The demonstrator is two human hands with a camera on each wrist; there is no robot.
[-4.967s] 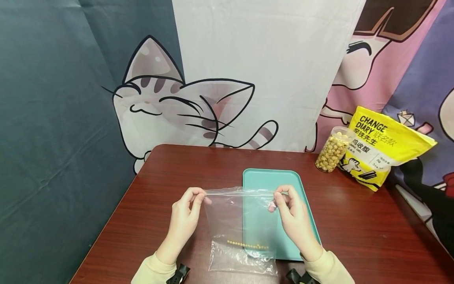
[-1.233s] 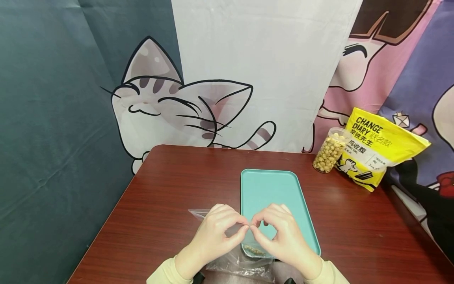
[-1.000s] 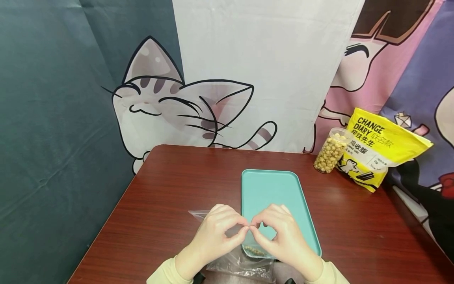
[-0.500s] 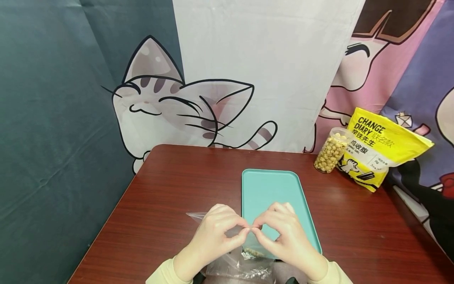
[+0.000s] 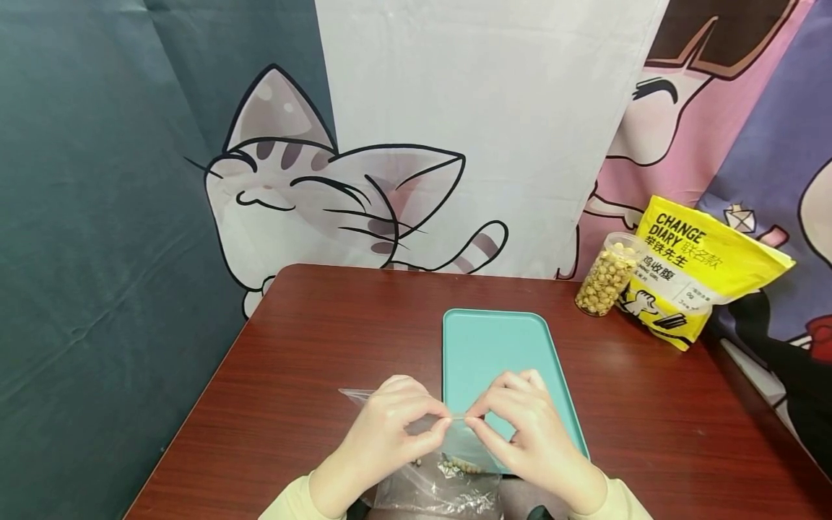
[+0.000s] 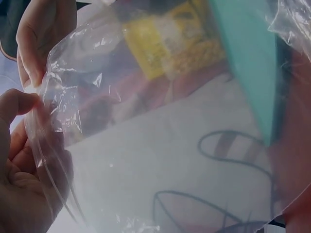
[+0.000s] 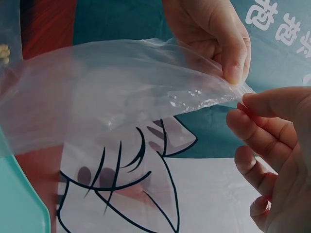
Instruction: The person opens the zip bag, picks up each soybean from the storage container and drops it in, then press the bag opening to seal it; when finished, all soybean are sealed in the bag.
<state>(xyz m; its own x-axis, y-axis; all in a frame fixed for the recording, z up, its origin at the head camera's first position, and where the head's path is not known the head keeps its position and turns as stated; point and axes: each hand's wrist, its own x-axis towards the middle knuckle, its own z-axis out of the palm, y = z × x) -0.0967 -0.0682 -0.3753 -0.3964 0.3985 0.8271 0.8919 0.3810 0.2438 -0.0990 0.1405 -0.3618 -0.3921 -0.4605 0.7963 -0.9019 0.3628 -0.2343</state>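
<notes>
A clear zip bag [image 5: 435, 495] hangs from both hands in front of the body. My left hand [image 5: 393, 430] pinches its top edge between thumb and forefinger. Close beside it, my right hand [image 5: 533, 433] pinches the same edge, with a short stretch of the strip between the fingertips. One corner of the bag juts out left of the left hand. Small yellowish round bits [image 5: 461, 464] lie low inside. In the left wrist view the zip bag [image 6: 121, 121] fills most of the picture. The right wrist view has the thumb and forefinger of the right hand [image 7: 277, 145] on the bag's edge.
A teal tray [image 5: 494, 347] lies on the brown table [image 5: 325, 332], partly behind the right hand. At the back right stand a clear jar [image 5: 607, 278] of yellow popcorn-like pieces and a yellow printed pouch [image 5: 705, 267]. Cartoon curtains [image 5: 494, 108] hang behind.
From holding the bag's top wide apart, both hands have come together along its edge. In the last half second the fingertips have parted slightly, still pinching.
</notes>
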